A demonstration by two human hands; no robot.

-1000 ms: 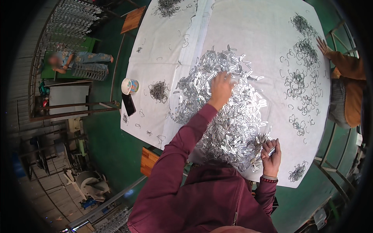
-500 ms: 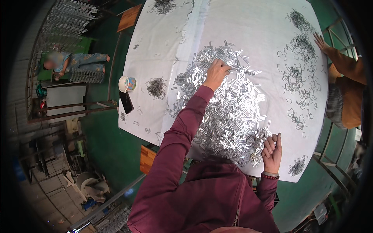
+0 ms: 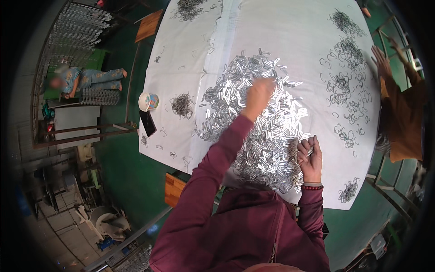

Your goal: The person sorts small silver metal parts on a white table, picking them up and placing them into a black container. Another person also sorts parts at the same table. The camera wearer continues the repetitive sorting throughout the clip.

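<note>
A large heap of small, elongated silver metal links [image 3: 267,149] lies on the white-covered table [image 3: 294,36] in front of me. Over the upper part of the heap is my left hand [image 3: 259,98], smeared by motion, so its fingers and anything in them cannot be made out. At the heap's right edge my right hand [image 3: 310,159] is closed, palm up with curled fingers; a small shiny link seems to show between them.
Dark curved wire hooks [image 3: 344,86] lie scattered along the right side, with smaller clumps [image 3: 182,105] on the left. A paper cup [image 3: 148,101] and a phone [image 3: 147,122] sit at the left edge. A co-worker's hand [image 3: 382,62] is at the right edge; another person [image 3: 90,79] reclines far left.
My left hand has moved right and slightly down over the heap. My right hand has shifted up and left, closer to the links. The co-worker's arm has moved toward the table's edge.
</note>
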